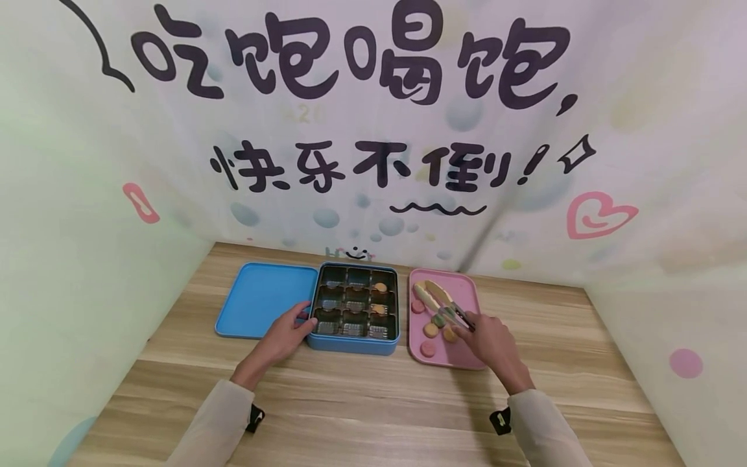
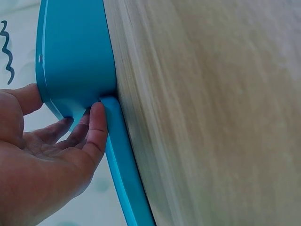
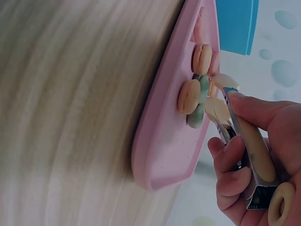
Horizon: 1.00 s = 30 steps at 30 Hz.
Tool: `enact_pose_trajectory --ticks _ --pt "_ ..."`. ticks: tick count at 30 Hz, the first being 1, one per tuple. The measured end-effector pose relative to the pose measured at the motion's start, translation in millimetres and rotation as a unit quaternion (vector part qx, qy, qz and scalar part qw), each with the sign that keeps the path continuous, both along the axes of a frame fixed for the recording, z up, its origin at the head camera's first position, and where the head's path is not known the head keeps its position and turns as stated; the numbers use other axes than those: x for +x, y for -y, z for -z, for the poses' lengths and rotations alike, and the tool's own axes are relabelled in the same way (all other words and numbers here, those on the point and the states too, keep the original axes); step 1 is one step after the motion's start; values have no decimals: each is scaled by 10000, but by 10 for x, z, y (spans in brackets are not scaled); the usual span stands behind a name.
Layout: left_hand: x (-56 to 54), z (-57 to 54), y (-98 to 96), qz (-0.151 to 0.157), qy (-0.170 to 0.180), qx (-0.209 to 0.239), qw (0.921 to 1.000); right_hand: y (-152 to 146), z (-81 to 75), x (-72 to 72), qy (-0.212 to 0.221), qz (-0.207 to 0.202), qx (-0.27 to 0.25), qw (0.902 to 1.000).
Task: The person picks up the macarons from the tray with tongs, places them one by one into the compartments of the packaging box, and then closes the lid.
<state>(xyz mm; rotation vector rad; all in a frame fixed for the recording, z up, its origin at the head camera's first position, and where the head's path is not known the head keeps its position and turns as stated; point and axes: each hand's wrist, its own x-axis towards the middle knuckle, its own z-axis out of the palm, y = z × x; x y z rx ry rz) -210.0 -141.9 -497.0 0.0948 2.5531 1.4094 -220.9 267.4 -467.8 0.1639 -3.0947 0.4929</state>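
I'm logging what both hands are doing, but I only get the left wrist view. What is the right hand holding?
Observer: The right hand grips a pair of tongs.
Operator: Thanks. My view shows nothing over there. What lies below the tongs?
Observer: A pink tray with several cookies on it.
Operator: I see only the outside of the blue box at the left hand. Is anything inside it?
Observer: Yes. From the head view, two more cookies sit in the back and middle compartments of its right column.
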Motion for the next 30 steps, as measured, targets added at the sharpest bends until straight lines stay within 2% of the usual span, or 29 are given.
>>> enact_pose_trajectory --ticks 6,14,21,30 --pt "-1 -10 -9 -10 -10 -20 10000 -3 42 11 24 59 11 10000" --pt "-6 -6 -6 -22 19 -18 10000 4 34 47 -173 25 -118 9998" --pt "2 -17 -5 -9 7 -23 10000 51 -76 125 -270 -107 -366 9989" --pt "10 -31 -13 -2 21 -35 10000 124 -233 257 -288 -485 -370 9977"
